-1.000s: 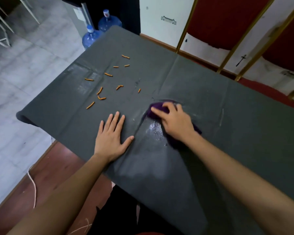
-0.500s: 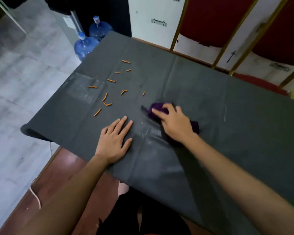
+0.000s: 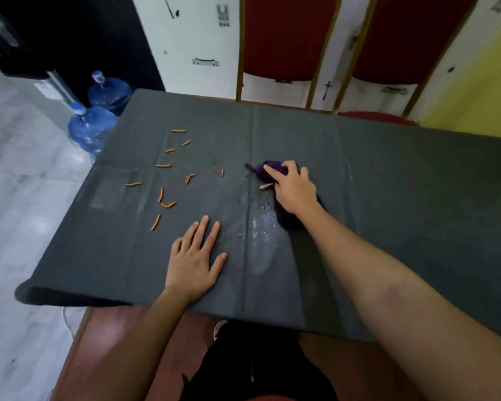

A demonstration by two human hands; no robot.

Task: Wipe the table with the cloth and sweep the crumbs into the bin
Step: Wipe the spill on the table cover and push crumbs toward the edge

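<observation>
A dark grey cloth-covered table [image 3: 402, 198] fills the view. My right hand [image 3: 294, 188] presses flat on a crumpled purple cloth [image 3: 268, 172] near the table's middle, fingers spread over it. A wet streak [image 3: 262, 227] runs toward me from the cloth. Several orange crumb sticks [image 3: 164, 185] lie scattered on the left part of the table, left of the cloth. My left hand [image 3: 197, 257] rests flat on the table near the front edge, fingers straight. No bin is in view.
Two blue water bottles [image 3: 90, 130] stand on the floor past the table's far left corner. Red chairs with gold frames [image 3: 284, 39] line the far edge. A cable [image 3: 67, 316] lies on the floor at the left.
My right hand has kept the purple cloth pressed and slid it slightly away along the wet streak. My left hand stays flat in place. The camera has tilted up.
</observation>
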